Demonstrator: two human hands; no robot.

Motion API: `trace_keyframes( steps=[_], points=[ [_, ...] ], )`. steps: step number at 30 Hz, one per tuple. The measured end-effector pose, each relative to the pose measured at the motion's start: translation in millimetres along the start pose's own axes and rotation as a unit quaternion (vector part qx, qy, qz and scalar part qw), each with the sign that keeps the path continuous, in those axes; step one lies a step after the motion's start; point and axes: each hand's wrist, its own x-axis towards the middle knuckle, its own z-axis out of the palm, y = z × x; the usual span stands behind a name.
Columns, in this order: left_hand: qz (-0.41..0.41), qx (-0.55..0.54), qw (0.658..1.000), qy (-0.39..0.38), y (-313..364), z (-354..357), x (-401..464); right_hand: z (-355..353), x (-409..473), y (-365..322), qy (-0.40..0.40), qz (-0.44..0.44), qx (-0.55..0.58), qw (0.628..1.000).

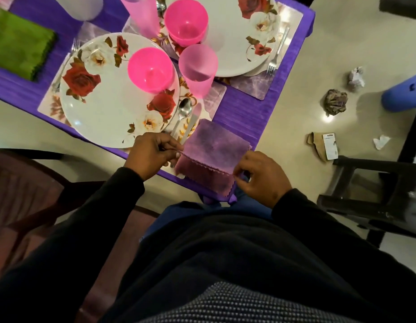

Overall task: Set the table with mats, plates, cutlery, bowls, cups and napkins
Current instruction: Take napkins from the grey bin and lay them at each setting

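The table [239, 108] has a purple cloth on it, set with rose-print plates [104, 94], pink bowls [151, 69] and frosted pink cups [197, 68] on marbled mats [256, 86]. There's crumpled paper [336, 101] and scraps on the pale floor, a dark stool [370, 197] to my right and a brown chair [27, 197] on my left. I'm pinching the folded purple napkin [216, 145] by its near edge, left hand [151, 155] on one corner, right hand [260, 176] on the other. It lies at the table's corner, just beside the spoon [182, 113] and knife [190, 127].

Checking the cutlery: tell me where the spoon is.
The spoon lies at the near plate's right edge, beside the purple napkin both hands hold.
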Motion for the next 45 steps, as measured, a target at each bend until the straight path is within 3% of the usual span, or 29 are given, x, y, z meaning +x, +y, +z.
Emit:
trace_keyframes(
  steps=[10, 23, 36, 45],
  points=[
    [-0.014, 0.088, 0.996, 0.024, -11, 16, -7, 30, -1, -7, -0.114, 0.01, -0.038, 0.993],
    [-0.031, 0.17, 0.984, -0.034, -21, 25, -14, 39, -6, 1, -0.138, 0.027, -0.035, 0.989],
    [-0.051, 0.258, 0.965, -0.024, -9, 23, -11, 40, -1, -4, -0.13, -0.011, -0.016, 0.991],
    [-0.065, 0.334, 0.939, -0.045, 0, 22, -11, 29, 9, -7, -0.217, 0.03, -0.006, 0.976]
  ],
)
